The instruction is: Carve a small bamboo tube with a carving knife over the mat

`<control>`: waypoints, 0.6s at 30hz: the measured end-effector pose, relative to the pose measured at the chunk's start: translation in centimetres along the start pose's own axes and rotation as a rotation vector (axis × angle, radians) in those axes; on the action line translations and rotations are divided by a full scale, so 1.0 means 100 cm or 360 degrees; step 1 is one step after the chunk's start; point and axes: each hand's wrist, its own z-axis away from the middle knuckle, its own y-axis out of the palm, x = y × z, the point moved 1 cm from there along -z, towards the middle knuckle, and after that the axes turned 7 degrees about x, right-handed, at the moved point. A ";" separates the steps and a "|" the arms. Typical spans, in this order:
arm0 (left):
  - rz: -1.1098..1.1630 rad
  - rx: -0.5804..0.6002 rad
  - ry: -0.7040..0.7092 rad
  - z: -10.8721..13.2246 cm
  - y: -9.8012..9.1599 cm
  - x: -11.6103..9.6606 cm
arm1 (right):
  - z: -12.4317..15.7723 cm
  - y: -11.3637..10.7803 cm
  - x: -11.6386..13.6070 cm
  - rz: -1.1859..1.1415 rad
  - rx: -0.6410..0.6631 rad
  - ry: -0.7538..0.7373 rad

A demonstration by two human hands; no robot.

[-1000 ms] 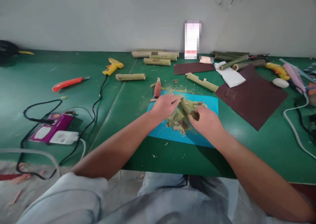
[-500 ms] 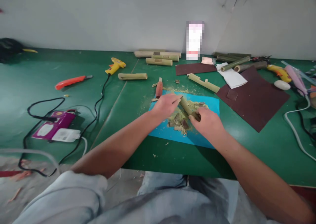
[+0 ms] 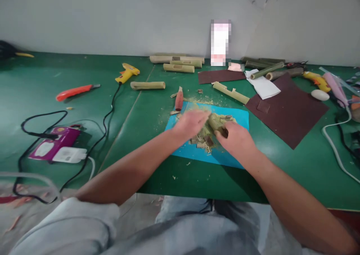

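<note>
My right hand (image 3: 237, 138) is closed round the near end of a short green bamboo piece (image 3: 216, 122), held tilted over the blue sheet (image 3: 235, 117). My left hand (image 3: 191, 122) is smeared by motion and lies against the far end of the same piece, with its fingers curled towards it. Whether it holds a tool I cannot make out. A heap of bamboo shavings and chips (image 3: 203, 138) lies on the sheet under both hands. A red-handled knife (image 3: 179, 99) rests just beyond the sheet's far left corner.
On the green table (image 3: 140, 116) lie several bamboo tubes (image 3: 147, 85), a notched bamboo stick (image 3: 230, 92), brown sandpaper sheets (image 3: 289, 110), a yellow glue gun (image 3: 126, 73), an orange cutter (image 3: 73, 92), a purple box (image 3: 54, 148) with black cables, and clutter at the far right.
My left hand has slid a little towards me along the bamboo piece and is now blurred. The right hand has kept its hold; the piece looks shorter in view.
</note>
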 end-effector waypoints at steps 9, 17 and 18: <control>0.0029 0.0128 0.0047 0.003 -0.001 -0.010 | 0.000 0.002 -0.002 0.0012 0.0000 -0.0009; 0.0056 0.0124 0.0054 -0.002 -0.004 -0.008 | 0.001 -0.002 0.000 -0.0004 0.0025 -0.0020; 0.0051 0.0088 0.0018 -0.002 -0.005 -0.007 | 0.001 -0.002 0.000 -0.0009 0.0021 -0.0016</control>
